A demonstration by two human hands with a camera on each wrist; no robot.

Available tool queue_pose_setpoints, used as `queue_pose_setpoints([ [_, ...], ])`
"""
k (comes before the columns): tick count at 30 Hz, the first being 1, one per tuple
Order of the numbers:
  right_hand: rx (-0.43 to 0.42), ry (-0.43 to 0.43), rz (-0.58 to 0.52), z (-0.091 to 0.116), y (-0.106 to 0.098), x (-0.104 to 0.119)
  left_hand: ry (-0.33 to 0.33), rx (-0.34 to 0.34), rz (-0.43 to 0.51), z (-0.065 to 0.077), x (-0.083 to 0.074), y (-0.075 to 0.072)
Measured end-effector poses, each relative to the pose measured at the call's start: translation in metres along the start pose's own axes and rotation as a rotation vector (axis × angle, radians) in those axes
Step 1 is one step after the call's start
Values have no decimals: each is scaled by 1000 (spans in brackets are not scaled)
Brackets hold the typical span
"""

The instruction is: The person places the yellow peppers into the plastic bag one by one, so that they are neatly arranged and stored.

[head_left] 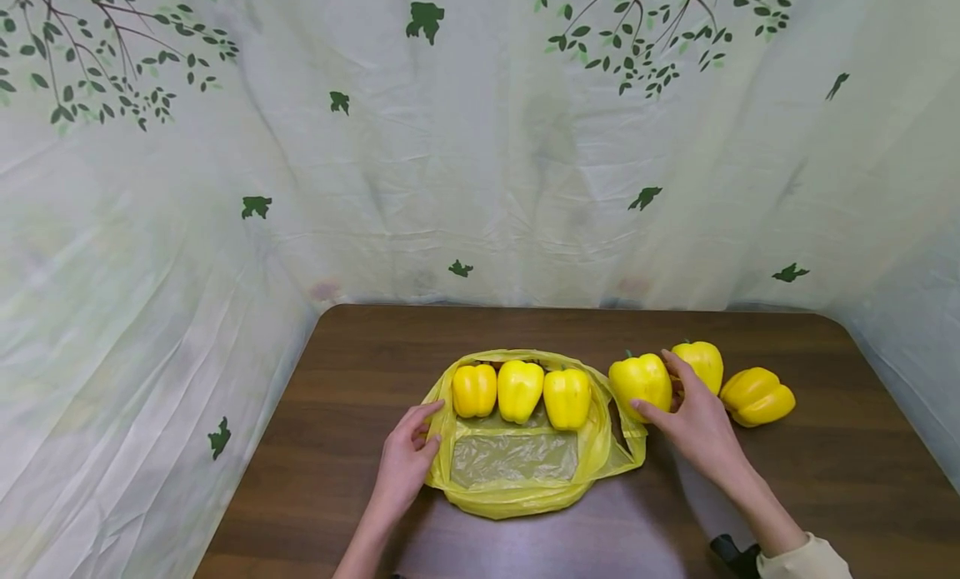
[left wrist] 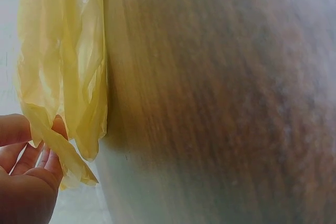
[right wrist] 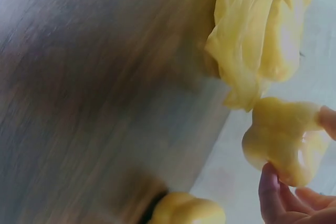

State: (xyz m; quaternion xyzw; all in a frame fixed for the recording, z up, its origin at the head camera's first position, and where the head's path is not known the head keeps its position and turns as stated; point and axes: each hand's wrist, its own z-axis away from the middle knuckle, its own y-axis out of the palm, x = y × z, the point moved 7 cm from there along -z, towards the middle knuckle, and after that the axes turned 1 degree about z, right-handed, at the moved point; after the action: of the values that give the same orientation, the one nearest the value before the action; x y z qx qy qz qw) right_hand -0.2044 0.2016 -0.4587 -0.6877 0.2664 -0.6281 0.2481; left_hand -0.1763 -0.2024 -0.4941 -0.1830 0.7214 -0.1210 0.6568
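A yellow plastic bag (head_left: pixel 517 506) lies with its mouth spread wide, and three yellow bell peppers (head_left: pixel 521 391) sit in a row at its far side. My left hand (head_left: pixel 406 454) pinches the bag's left rim; in the left wrist view the thin plastic (left wrist: pixel 63 66) passes between thumb and fingers. At the bag's right edge, my right hand (head_left: pixel 697 421) grips another yellow bell pepper (head_left: pixel 641 381) between thumb and fingers. The right wrist view shows this held pepper (right wrist: pixel 286 140) close beside the bag's handle (right wrist: pixel 244 77).
Two more yellow bell peppers lie to the right: one upright (head_left: pixel 699 364) behind the right hand, the other on its side (head_left: pixel 757 396). The brown wooden table (head_left: pixel 360 346) ends at a pale leaf-printed curtain (head_left: pixel 495 146).
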Motion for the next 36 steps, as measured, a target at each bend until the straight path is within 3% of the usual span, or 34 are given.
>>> queue_pose_setpoints([
  [6, 4, -20, 11, 2, 5, 8, -2, 2, -12, -1, 0, 1],
  [20, 65, -34, -121, 3, 16, 24, 6, 1, -21, -2, 1, 2],
  [36, 189, -36, -142, 3, 32, 40, 1, 12, -12, -2, 1, 4],
])
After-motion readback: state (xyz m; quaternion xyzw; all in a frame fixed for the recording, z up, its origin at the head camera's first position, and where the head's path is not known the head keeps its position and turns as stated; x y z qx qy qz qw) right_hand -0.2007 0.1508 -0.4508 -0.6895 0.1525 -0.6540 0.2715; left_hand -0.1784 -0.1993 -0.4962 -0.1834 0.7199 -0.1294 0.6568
